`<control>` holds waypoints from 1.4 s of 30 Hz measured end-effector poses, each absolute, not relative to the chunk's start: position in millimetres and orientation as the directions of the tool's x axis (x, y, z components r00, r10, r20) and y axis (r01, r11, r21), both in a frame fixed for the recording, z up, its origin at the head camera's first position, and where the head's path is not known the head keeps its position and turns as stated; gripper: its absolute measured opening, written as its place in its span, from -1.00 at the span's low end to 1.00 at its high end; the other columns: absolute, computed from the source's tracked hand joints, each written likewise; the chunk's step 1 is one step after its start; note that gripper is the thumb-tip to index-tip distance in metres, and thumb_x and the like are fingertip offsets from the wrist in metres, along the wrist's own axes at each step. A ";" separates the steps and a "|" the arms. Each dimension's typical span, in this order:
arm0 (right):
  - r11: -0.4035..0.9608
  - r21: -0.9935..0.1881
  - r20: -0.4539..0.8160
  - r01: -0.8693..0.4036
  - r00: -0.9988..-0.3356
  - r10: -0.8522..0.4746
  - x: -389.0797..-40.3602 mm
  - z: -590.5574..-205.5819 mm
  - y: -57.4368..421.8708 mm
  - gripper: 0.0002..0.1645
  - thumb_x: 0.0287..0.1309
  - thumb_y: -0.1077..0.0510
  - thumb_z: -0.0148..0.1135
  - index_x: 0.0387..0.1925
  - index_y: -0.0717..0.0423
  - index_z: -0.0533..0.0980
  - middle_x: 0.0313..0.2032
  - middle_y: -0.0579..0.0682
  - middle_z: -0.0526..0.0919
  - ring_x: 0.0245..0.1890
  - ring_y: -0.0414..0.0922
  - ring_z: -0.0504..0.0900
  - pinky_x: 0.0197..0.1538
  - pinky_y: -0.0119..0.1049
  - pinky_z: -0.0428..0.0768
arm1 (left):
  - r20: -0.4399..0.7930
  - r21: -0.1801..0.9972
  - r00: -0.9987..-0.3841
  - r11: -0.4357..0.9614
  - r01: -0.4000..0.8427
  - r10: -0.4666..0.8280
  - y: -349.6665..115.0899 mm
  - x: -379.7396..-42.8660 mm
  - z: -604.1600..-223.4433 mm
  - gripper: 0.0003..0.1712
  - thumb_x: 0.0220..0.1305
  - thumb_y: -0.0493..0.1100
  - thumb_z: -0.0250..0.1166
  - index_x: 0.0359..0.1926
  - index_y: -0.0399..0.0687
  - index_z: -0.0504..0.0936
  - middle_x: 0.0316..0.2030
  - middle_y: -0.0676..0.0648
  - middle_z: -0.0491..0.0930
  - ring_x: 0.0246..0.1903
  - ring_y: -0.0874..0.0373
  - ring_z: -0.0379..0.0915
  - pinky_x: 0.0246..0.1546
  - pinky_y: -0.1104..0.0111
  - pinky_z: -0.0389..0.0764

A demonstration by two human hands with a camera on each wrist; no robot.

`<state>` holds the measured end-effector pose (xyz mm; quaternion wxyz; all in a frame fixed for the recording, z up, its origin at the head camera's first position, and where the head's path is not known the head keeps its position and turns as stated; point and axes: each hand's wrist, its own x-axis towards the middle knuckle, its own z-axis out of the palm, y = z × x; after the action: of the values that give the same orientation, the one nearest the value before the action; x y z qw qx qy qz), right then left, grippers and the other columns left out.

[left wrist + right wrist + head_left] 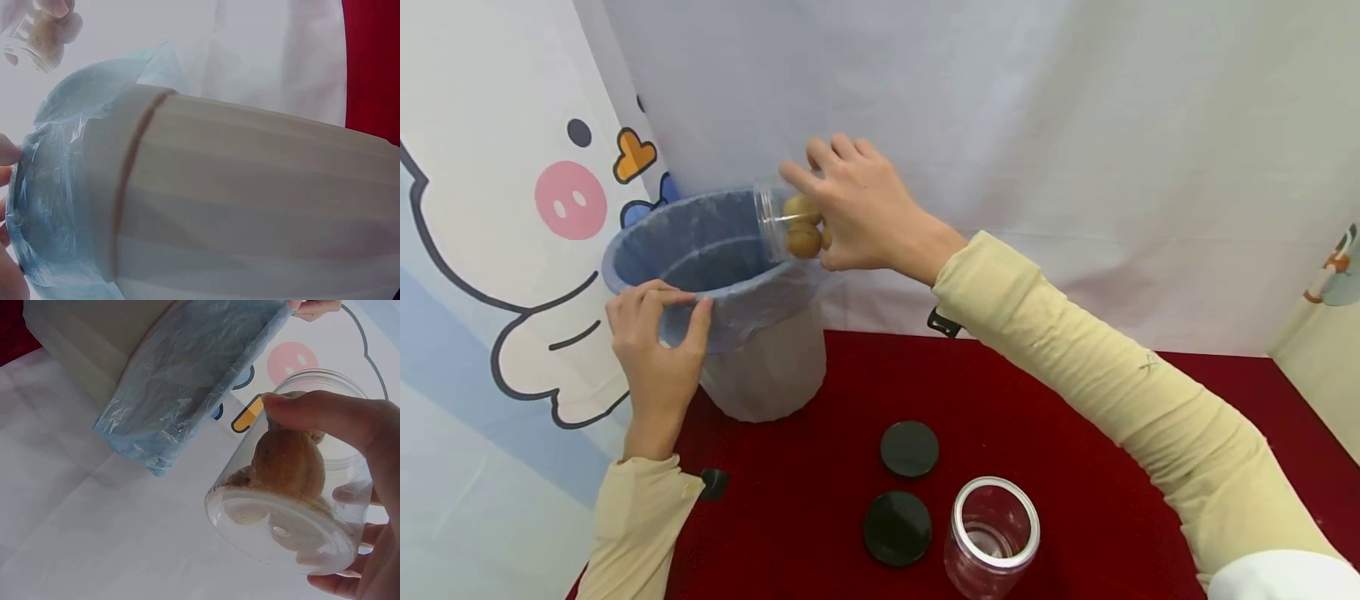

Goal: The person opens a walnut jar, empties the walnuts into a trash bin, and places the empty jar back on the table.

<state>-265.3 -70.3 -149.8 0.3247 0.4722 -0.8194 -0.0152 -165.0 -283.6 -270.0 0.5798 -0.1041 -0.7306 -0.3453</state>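
My right hand [865,204] grips a clear plastic jar [234,481], tipped on its side with its mouth turned toward the bin. Several round brown balls [290,464], walnut-like in look, lie inside along with some crumbs near the base. The jar's mouth overlaps the right side of the bin's rim in the head view. My left hand [655,358] pinches the near rim of the pale trash bin [767,375] between thumb and fingers. A blue plastic bag [56,206] lines the bin and folds down over its outside.
Two black round lids, a farther lid [910,449] and a nearer lid [897,528], lie on the red cloth [790,492]. An uncovered clear jar [992,537] stands upright beside them. White curtain [1075,167] hangs behind; a cartoon-printed sheet [482,192] is at left.
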 end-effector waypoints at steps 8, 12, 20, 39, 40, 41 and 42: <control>0.554 0.376 0.492 -0.742 -0.347 -0.799 -264.9 -151.3 -83.4 -0.20 -0.27 -0.01 0.23 0.15 0.09 0.38 -0.15 0.09 0.42 -0.25 0.04 0.32 -0.18 -0.16 0.34 | 0.915 0.394 -0.311 0.738 0.549 -0.257 -286.3 -162.5 -270.9 -0.84 -0.01 -0.41 0.34 -0.44 -0.50 0.56 -0.35 -0.43 0.48 -0.20 -0.27 0.28 -0.01 0.27 0.16; 0.551 0.401 0.472 -0.732 -0.351 -0.809 -265.5 -153.5 -85.9 -0.17 -0.23 -0.05 0.24 0.20 0.07 0.36 -0.10 0.11 0.43 -0.20 0.06 0.35 -0.14 -0.14 0.36 | 0.915 0.394 -0.314 0.733 0.554 -0.254 -286.0 -163.5 -273.1 -0.84 -0.01 -0.40 0.34 -0.44 -0.49 0.56 -0.35 -0.42 0.49 -0.20 -0.27 0.28 -0.01 0.26 0.16; 0.532 0.437 0.478 -0.725 -0.314 -0.820 -265.8 -155.8 -91.4 -0.26 -0.18 0.05 0.17 0.17 0.09 0.38 -0.08 0.13 0.44 -0.18 0.07 0.36 -0.13 -0.13 0.36 | 0.919 0.385 -0.306 0.731 0.563 -0.248 -286.9 -166.9 -274.8 -0.84 -0.01 -0.38 0.35 -0.44 -0.48 0.56 -0.35 -0.41 0.49 -0.19 -0.27 0.29 0.00 0.23 0.17; 0.519 0.524 0.478 -0.676 -0.271 -0.836 -264.8 -158.7 -101.9 -0.25 -0.16 0.17 0.15 0.21 0.09 0.34 0.06 0.19 0.40 -0.02 0.15 0.35 -0.03 -0.08 0.34 | 0.914 0.398 -0.312 0.730 0.556 -0.261 -289.0 -164.7 -271.7 -0.83 0.00 -0.37 0.35 -0.44 -0.48 0.57 -0.34 -0.41 0.49 -0.16 -0.26 0.28 0.01 0.24 0.17; 0.517 0.530 0.474 -0.672 -0.271 -0.838 -264.7 -158.8 -102.2 -0.25 -0.15 0.17 0.15 0.22 0.08 0.33 0.07 0.19 0.40 -0.01 0.15 0.34 -0.02 -0.08 0.33 | 0.914 0.398 -0.310 0.728 0.558 -0.262 -288.5 -164.6 -271.3 -0.83 -0.01 -0.37 0.35 -0.44 -0.48 0.57 -0.34 -0.41 0.49 -0.16 -0.26 0.28 0.01 0.24 0.18; 0.516 0.535 0.472 -0.669 -0.270 -0.839 -264.7 -158.9 -102.5 -0.25 -0.14 0.16 0.16 0.23 0.08 0.33 0.07 0.19 0.40 0.00 0.16 0.34 -0.01 -0.08 0.33 | 0.915 0.397 -0.307 0.727 0.561 -0.262 -287.9 -164.5 -270.8 -0.83 -0.01 -0.38 0.35 -0.44 -0.48 0.57 -0.34 -0.41 0.49 -0.17 -0.26 0.28 0.01 0.24 0.18; 0.516 0.540 0.469 -0.665 -0.271 -0.840 -264.6 -158.9 -102.9 -0.24 -0.13 0.16 0.16 0.24 0.07 0.33 0.08 0.19 0.39 0.00 0.16 0.34 -0.01 -0.08 0.33 | 0.915 0.397 -0.308 0.727 0.561 -0.262 -287.7 -164.5 -270.6 -0.83 -0.01 -0.38 0.35 -0.44 -0.48 0.57 -0.34 -0.41 0.49 -0.17 -0.26 0.28 0.01 0.24 0.18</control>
<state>-264.6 -102.9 -158.9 0.3695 0.4774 -0.7883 -0.1185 -164.5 -287.7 -270.6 0.5791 -0.1030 -0.7266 -0.3552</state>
